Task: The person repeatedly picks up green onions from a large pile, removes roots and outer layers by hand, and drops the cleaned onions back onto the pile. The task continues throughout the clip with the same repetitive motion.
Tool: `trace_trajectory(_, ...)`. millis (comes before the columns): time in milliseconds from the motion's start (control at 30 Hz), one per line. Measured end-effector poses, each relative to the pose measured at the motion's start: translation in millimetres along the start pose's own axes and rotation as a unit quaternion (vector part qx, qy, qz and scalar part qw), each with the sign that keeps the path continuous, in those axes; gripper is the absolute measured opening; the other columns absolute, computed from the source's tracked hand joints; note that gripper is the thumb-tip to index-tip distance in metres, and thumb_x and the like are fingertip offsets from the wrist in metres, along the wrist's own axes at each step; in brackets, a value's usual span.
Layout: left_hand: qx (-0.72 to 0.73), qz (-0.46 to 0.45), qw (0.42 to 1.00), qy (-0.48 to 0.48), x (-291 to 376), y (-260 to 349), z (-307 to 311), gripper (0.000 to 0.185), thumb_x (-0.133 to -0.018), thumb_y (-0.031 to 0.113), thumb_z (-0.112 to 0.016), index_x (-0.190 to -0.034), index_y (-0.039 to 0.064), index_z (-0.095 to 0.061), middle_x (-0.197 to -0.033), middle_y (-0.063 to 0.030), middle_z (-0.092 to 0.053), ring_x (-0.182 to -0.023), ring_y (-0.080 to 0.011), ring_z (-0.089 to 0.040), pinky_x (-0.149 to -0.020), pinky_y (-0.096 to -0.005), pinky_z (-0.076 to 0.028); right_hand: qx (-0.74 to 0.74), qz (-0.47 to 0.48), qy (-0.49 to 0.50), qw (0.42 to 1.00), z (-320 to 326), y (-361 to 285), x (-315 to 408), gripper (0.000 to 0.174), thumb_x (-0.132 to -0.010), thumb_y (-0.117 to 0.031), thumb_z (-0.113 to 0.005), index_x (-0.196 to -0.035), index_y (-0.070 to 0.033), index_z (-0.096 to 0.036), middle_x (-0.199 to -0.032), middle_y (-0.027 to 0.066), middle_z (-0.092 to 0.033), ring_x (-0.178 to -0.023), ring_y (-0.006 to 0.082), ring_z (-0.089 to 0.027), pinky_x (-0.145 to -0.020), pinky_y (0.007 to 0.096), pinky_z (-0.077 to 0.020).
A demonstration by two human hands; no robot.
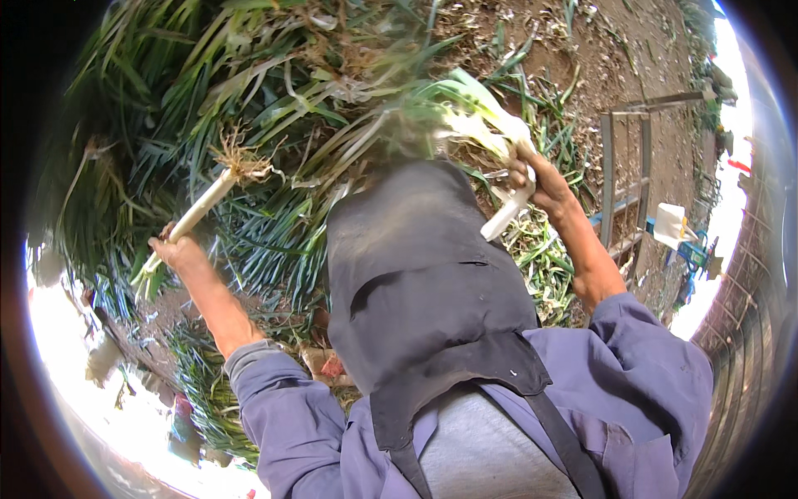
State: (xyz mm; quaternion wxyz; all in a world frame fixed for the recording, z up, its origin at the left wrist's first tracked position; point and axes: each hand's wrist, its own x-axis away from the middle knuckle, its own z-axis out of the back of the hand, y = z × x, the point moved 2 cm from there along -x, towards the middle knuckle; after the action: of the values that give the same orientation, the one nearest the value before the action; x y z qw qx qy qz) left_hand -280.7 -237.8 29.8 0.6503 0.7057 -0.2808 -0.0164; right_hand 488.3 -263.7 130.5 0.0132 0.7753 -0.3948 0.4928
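Observation:
My left hand [177,249] grips a large green onion or leek stalk [202,204] near its leafy end. Its tangled roots [242,162] point up and away from me. On the right, my right hand [536,178] is closed around a bundle of pale green leaves or outer layers [483,118], blurred at their far end. A smooth white piece [508,215] sticks out below the same fist; I cannot tell whether it is a tool handle or a stalk. Between the hands, a black apron [424,249] covers my lap.
Heaped green onions or leeks [262,81] lie ahead and to the left. Leaf scraps [542,268] cover the ground beside my right knee. Further right are a metal frame [645,156] and a white container [670,224]. Another bundle [212,387] lies by my left elbow.

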Motion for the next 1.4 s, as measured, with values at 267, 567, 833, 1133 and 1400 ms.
trace_trajectory(267,-0.357,-0.122,0.915,-0.141,111,-13,-16,0.018,-0.103,0.015,-0.044,-0.105,-0.002,-0.042,-0.091,-0.0106,-0.051,-0.082,-0.0196,-0.053,-0.076,-0.0333,-0.053,0.215,-0.078,0.7,0.676,349,41,352,0.024,-0.089,-0.021,-0.072,-0.106,-0.005,-0.067,-0.088,0.0094,-0.065,-0.076,0.0221,-0.065,-0.068,0.0358,-0.0559)
trace_trajectory(567,0.093,0.069,0.984,0.138,127,-39,-19,0.045,-0.098,0.057,-0.052,-0.094,0.013,-0.04,-0.068,-0.0006,-0.045,-0.063,-0.015,-0.047,-0.062,-0.0294,-0.046,0.338,0.001,0.505,0.795,314,-23,172,0.037,-0.093,-0.03,-0.068,-0.109,0.002,-0.06,-0.078,0.01,-0.063,-0.066,0.0191,-0.065,-0.054,0.0351,-0.0514)
trace_trajectory(833,0.218,0.035,0.945,0.241,181,-11,12,0.024,-0.095,0.026,-0.065,-0.1,0.01,-0.05,-0.081,-0.0025,-0.045,-0.064,-0.014,-0.047,-0.053,-0.0314,-0.044,0.584,0.049,-0.105,0.803,-141,62,-132,0.039,-0.101,-0.024,-0.057,-0.133,-0.001,-0.055,-0.108,0.0077,-0.064,-0.091,0.0144,-0.06,-0.082,0.0293,-0.0492)
trace_trajectory(1133,-0.239,-0.228,0.917,0.221,18,351,125,0.079,-0.095,0.074,-0.02,-0.128,0.005,-0.041,-0.125,-0.0146,-0.046,-0.103,-0.0248,-0.045,-0.101,-0.0398,-0.037,0.707,0.02,-0.071,0.703,-139,111,-117,0.036,-0.096,-0.026,-0.059,-0.11,0.007,-0.064,-0.09,0.0098,-0.068,-0.076,0.0159,-0.062,-0.07,0.0308,-0.0505)
trace_trajectory(1400,-0.139,-0.083,0.935,0.315,-47,239,212,0.072,-0.096,0.053,-0.053,-0.135,-0.005,-0.037,-0.133,-0.0222,-0.046,-0.121,-0.0337,-0.049,-0.103,-0.0508,-0.039,0.673,-0.02,-0.047,0.737,-109,120,-131,0.039,-0.096,-0.026,-0.059,-0.114,0.008,-0.062,-0.09,0.0117,-0.068,-0.073,0.0187,-0.064,-0.068,0.0328,-0.0522)
